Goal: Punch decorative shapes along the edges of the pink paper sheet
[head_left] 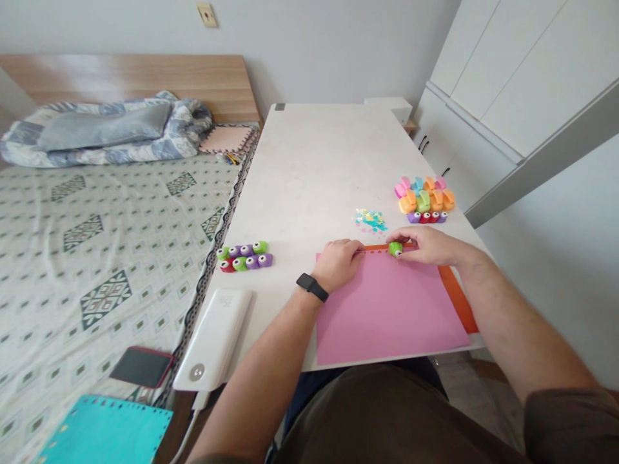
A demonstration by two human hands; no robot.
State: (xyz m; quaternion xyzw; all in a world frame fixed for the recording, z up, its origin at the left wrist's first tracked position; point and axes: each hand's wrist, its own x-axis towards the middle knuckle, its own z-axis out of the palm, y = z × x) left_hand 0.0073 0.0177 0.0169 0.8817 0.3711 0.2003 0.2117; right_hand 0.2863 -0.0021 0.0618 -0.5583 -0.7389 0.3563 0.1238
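A pink sheet of paper [382, 309] lies at the front of the table over an orange sheet [459, 299], whose edge shows along the top and right. Small holes run along the pink sheet's far edge, between my hands. My right hand [425, 245] pinches a green craft punch [395, 249] at that edge. At the far left corner of the sheet, my left hand [339, 261] has its fingers closed on the paper's edge. Beyond the sheet lies a small heap of blue and yellow paper confetti [371, 220].
Several small punches [245, 256] stand in rows at left; more colourful punches [425, 198] sit at right. A white power bank [213, 338] with a cable lies at the table's left edge. A phone [142, 367] and a punched turquoise sheet [106, 432] are on the bed.
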